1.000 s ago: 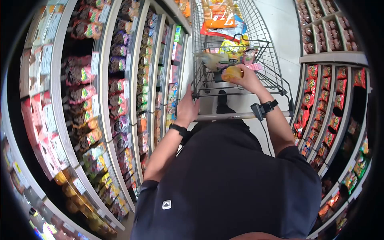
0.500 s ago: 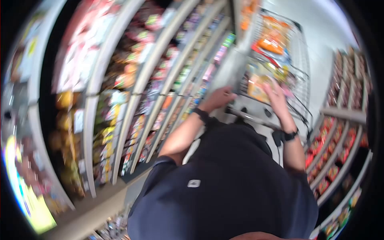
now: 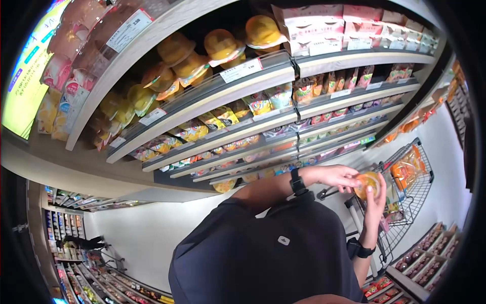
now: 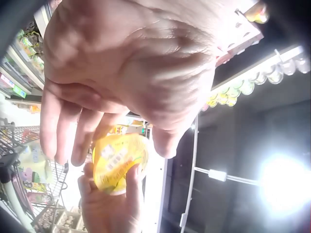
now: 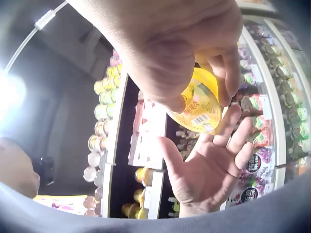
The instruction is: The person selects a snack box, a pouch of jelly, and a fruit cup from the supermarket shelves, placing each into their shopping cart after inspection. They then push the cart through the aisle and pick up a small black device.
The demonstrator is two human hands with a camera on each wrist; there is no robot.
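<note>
My right hand grips a round yellow plastic cup with a printed lid, thumb on one side and fingers round the other. My left hand reaches to the cup's near side, fingers mostly straight. In the left wrist view the left hand is large above the cup, which the right hand holds from below. The right wrist view shows the right hand pinching the cup, its barcode visible, and the left hand beneath, palm up, relaxed.
A wire shopping cart holds an orange bag and other packages. Long shelves carry boxes, pouches and similar yellow cups. Another person is in the aisle at lower left. Red packets fill shelves at lower right.
The head view has swung round, bringing the yellow cups' shelf higher and larger. My left hand has moved from beside the cart handle to the cup in my right hand.
</note>
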